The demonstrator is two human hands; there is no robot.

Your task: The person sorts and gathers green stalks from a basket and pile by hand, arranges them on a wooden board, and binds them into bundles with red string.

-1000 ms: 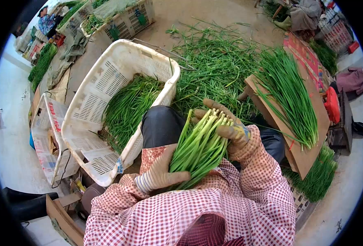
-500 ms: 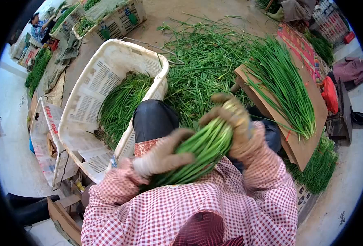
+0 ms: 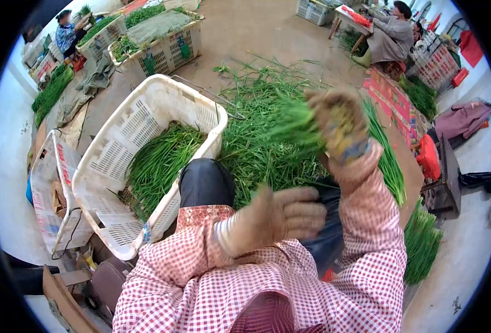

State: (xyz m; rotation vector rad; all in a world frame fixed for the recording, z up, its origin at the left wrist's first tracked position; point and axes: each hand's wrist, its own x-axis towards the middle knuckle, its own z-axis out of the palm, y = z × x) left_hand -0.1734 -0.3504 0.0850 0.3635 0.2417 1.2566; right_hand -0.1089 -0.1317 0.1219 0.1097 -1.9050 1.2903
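Note:
My right hand (image 3: 342, 125), in a soiled glove, is raised over the right side and closed round a bunch of green stalks (image 3: 298, 125), blurred by motion, whose leaves point left. Low in front of my body is my left hand (image 3: 273, 219), gloved, with fingers stretched out and nothing in it. Beyond my knee lies a heap of loose green leaves (image 3: 256, 133) on the floor. Partly hidden behind my right hand, long green stalks (image 3: 387, 158) lie on a brown board (image 3: 411, 166).
A white slatted basket (image 3: 112, 139) with greens stands left of my knee. Another white crate (image 3: 54, 194) is farther left. More bundled greens (image 3: 423, 244) lie at the right. Two people (image 3: 389, 36) (image 3: 68, 36) sit at the back, near filled crates (image 3: 168, 53).
My right hand has lifted the bunch up and away from my lap, out of my left hand. My left hand has moved right and opened. The view has tilted up, showing more of the room.

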